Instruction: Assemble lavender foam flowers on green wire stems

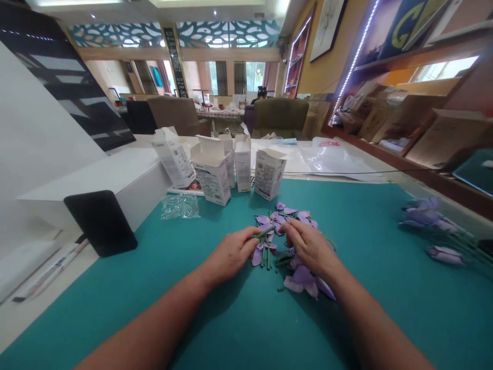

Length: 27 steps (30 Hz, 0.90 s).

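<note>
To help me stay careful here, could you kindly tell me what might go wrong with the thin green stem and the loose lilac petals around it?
The thin green stem between the left hand and right hand could sweep the loose lilac petals out of place. Petals beneath the right wrist might also get creased.

The hands [310,246] can slide right over the teal mat [385,313], but white boxes [211,172] stand in the way ahead.
</note>
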{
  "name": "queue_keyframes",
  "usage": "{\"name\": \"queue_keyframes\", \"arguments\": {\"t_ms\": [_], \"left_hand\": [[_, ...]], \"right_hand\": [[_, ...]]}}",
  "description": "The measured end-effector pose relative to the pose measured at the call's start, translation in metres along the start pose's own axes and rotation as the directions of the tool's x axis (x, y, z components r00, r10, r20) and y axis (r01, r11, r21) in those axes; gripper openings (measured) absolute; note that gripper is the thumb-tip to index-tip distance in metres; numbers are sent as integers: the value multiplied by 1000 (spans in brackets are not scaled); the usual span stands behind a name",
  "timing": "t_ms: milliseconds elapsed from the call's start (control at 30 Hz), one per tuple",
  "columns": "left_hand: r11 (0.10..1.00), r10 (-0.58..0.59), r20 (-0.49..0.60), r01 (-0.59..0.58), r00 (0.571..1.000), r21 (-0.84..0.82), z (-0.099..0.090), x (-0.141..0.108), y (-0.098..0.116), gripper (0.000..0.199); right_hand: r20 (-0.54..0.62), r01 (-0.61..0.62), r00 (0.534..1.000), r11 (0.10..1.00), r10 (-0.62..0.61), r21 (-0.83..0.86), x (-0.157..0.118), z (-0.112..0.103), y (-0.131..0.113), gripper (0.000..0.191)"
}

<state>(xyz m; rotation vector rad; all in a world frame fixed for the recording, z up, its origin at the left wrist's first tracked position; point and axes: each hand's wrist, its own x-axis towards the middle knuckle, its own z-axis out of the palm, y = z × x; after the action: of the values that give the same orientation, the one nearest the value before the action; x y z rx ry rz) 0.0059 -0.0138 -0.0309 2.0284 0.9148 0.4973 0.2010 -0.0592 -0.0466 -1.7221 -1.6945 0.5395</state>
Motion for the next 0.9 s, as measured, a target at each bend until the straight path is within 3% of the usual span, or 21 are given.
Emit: {"name": "queue_keyframes", "arguments": {"t_ms": [133,233,300,500,700,800,900], "left_hand": [[948,-100,87,121,991,-294,-2,4,-5,31],[826,-171,153,226,973,-516,-1,7,-9,36],[757,-204,154,255,967,-602,0,8,-11,38],[708,-209,157,260,965,-657,1,8,-11,29],[703,-222,135,255,966,-664,1,6,-11,32],[705,-204,122,232,971,-670,0,6,-10,29],[696,-191,122,223,974,-682,0,6,-10,24]], "right_hand": [[88,49,996,969,-28,-243,0,4,2,18],[211,121,976,931,-49,-346,-2,12,-5,19],[229,122,973,902,-26,-415,-4,17,-12,17],[178,108,984,801,-2,-589,-8,33,-25,11],[139,48,989,773,51,-632,-8,41,-28,20],[120,16,990,796,71,-605,-7,36,-26,20],[90,-49,991,890,100,-453,-5,24,-22,17]]}}
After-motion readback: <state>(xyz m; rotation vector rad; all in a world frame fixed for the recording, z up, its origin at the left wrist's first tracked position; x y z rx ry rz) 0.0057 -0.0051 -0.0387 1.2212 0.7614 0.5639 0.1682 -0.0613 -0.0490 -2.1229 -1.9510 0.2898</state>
